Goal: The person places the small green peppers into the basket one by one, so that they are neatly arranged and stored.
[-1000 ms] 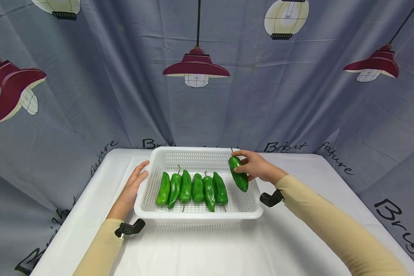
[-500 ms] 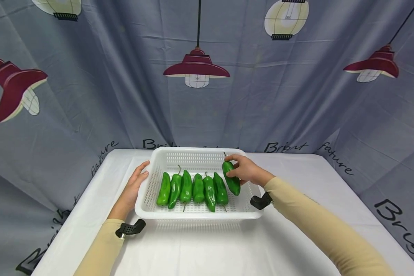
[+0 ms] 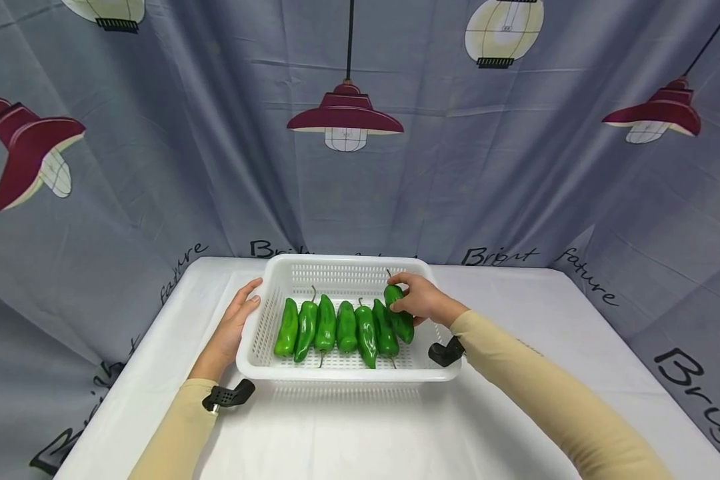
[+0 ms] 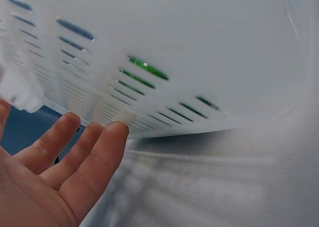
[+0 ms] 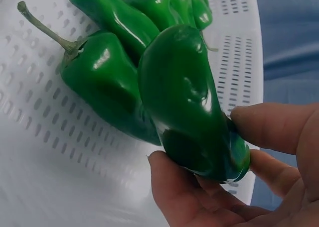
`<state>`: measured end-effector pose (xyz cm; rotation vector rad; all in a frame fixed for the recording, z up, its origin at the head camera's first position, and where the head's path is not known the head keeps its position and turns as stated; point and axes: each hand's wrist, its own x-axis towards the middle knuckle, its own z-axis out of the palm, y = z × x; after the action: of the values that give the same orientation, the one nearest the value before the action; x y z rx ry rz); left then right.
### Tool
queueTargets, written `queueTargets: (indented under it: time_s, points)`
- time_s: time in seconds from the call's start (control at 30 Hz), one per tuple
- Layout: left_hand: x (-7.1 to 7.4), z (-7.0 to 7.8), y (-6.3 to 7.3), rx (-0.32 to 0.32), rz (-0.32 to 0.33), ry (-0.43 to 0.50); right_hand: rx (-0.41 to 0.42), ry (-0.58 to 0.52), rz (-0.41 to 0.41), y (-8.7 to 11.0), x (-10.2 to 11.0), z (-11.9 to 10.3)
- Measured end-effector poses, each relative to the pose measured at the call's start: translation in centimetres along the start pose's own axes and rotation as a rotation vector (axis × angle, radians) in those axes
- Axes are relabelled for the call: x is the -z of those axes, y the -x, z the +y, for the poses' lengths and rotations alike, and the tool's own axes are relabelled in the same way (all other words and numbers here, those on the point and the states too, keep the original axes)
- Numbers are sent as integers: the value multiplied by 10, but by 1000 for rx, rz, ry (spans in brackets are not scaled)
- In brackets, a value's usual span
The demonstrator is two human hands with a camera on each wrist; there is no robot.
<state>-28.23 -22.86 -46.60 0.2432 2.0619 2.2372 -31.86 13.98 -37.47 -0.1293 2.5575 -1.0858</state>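
A white perforated plastic basket stands on the table with a row of several green peppers lying side by side in it. My right hand pinches one more green pepper between thumb and fingers at the right end of that row. In the right wrist view this pepper is against or just over its neighbour, whose stem points away. At the basket's left side, my left hand has its fingers extended along the outer wall. The left wrist view shows the fingertips at the slotted wall.
A white cloth covers the table. Behind and beside it hangs a grey-blue curtain printed with lamps and lettering. Black cameras sit on both wrists, the right one near the basket's right rim.
My right hand has moved left and down with its pepper, bringing it beside the rightmost pepper of the row. The left hand and basket have stayed in place.
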Motion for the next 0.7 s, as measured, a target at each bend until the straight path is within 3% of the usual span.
queueTargets:
  time_s: [0.7]
  points:
    - [0, -1, -1, -1, 1, -4, -65, 105, 21, -5, -14, 3]
